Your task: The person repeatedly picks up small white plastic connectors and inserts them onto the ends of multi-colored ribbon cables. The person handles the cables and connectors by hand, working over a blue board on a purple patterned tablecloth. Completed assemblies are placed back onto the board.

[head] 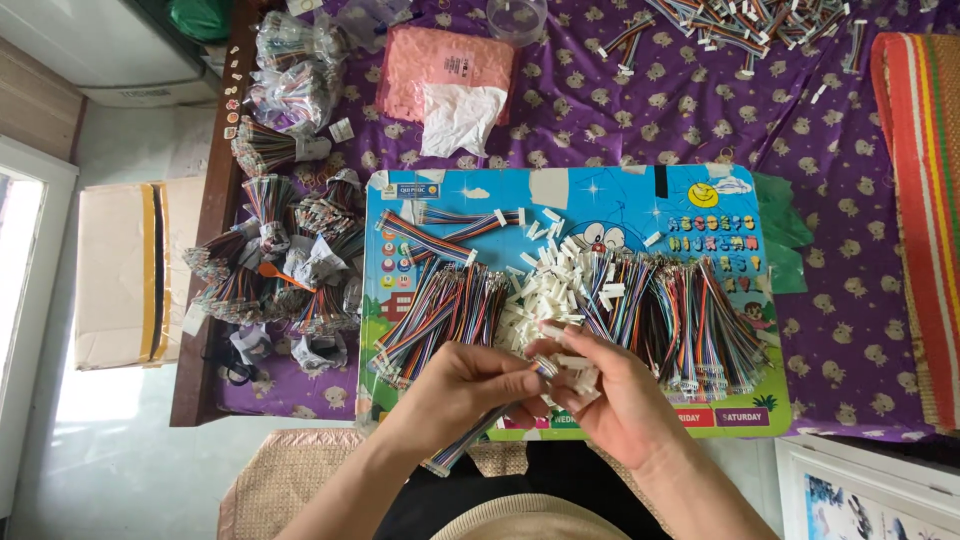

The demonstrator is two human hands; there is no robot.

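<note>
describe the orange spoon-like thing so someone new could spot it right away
Start at the blue cartoon board on the purple cloth, then look just left of it to the heap of bagged wire bundles. The small orange plastic scoop lies on top of them, the only plain orange piece among striped wires.

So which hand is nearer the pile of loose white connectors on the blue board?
Right. The right hand sits just below the pile of loose white connectors, holding several white connectors. The left hand is lower left of it, gripping a multicoloured wire ribbon.
</note>
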